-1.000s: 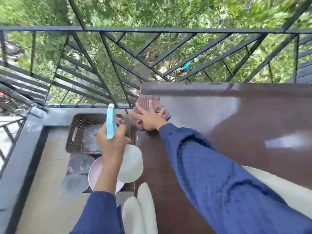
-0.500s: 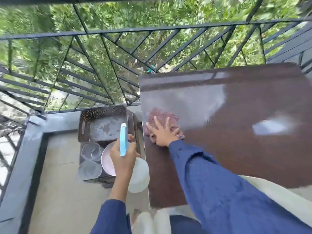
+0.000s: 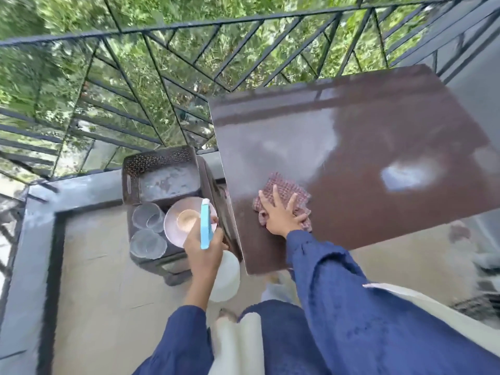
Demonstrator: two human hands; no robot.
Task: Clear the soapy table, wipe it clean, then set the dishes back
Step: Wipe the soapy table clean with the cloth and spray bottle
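My right hand (image 3: pixel 281 215) presses flat on a pink checked cloth (image 3: pixel 284 192) near the front left part of the dark brown table (image 3: pixel 378 158), whose top shines wet. My left hand (image 3: pixel 203 250) is closed around a spray bottle (image 3: pixel 224 277) with a blue trigger head (image 3: pixel 205 226), held left of the table edge. On a low dark stand beside the table sit a pink plate (image 3: pixel 173 228), two clear glass bowls (image 3: pixel 147 243) and a brown perforated tray (image 3: pixel 159 174).
A black metal railing (image 3: pixel 189 50) runs behind the table and along the left, with green foliage beyond. The beige balcony floor (image 3: pixel 102 293) spreads out to the left. My blue sleeves and pale trousers fill the bottom of the view.
My right hand has dragged the cloth from the far left corner toward the front of the table. The left hand still holds the spray bottle. The camera has tilted.
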